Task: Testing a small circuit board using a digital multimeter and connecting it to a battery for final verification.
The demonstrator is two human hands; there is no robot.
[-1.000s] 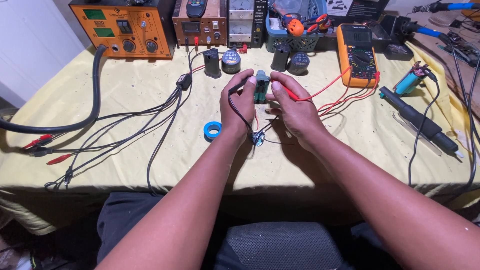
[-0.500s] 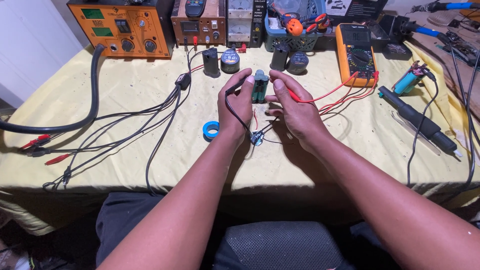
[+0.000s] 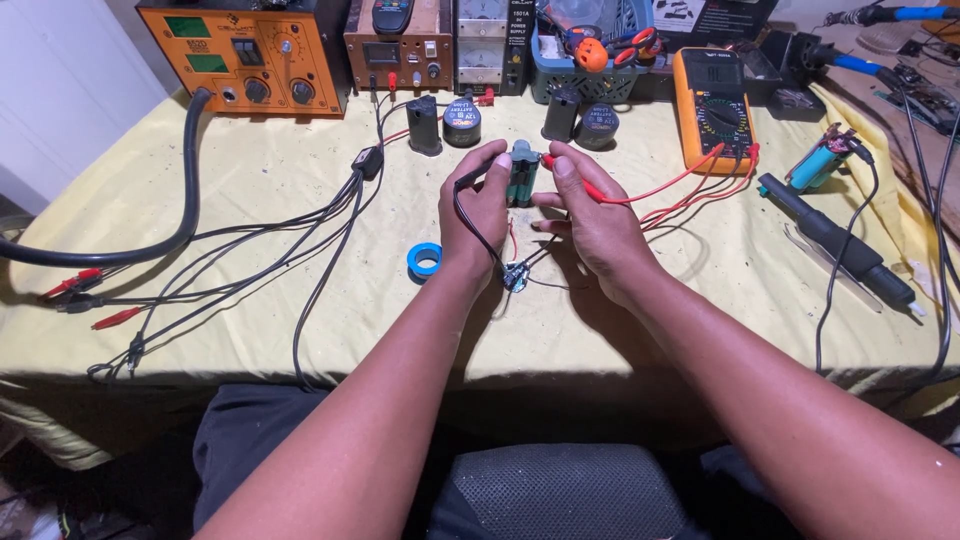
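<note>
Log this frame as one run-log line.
left hand: black probe on battery pack | right hand: red probe on pack | multimeter behind

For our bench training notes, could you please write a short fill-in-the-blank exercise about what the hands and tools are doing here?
1. The left hand holds the ____ probe against the green battery pack.
2. The right hand holds the ____ probe, whose lead runs to the orange multimeter.
3. A roll of ____ tape lies on the cloth beside the left wrist.
4. The table is covered with a ____ cloth.

Missing words: black; red; blue; yellow
</note>
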